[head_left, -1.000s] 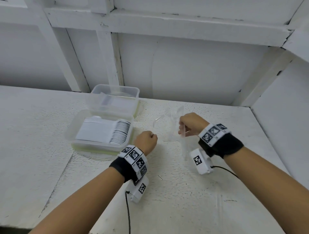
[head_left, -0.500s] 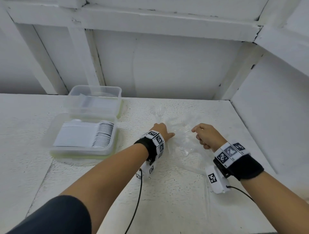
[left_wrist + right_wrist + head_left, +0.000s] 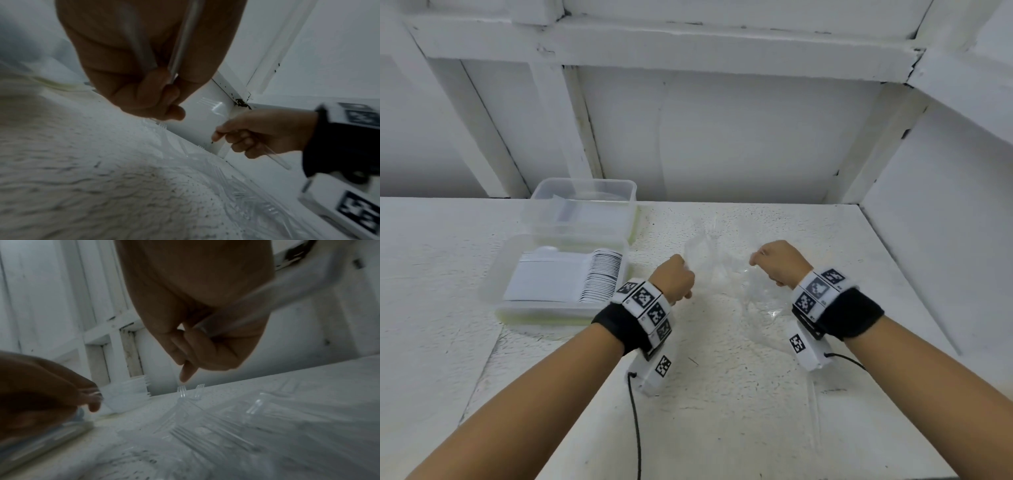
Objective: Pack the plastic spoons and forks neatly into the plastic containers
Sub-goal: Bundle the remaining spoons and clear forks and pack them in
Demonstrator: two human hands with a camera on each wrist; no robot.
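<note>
A loose pile of clear plastic forks point(image 3: 726, 270) lies on the white table between my hands. My left hand point(image 3: 681, 274) is curled in a fist at the pile's left edge; in the left wrist view it point(image 3: 164, 100) grips clear fork handles point(image 3: 180, 48). My right hand point(image 3: 760, 260) hovers over the pile's right side and grips clear fork handles point(image 3: 226, 316) in its curled fingers, index finger pointing down. To the left, the near clear container point(image 3: 493, 291) holds a neat row of white spoons point(image 3: 602, 274). A second clear container point(image 3: 585, 186) stands behind it.
The rough white table point(image 3: 722, 394) ends at a white wall point(image 3: 722, 137) behind and a side wall point(image 3: 945, 240) on the right. More forks point(image 3: 216, 434) spread toward the right wrist. Cables run from both wrist cameras.
My left hand, reaching flat into the pile half a second ago, has pulled back into a fist holding forks. My right hand has risen a little above the pile.
</note>
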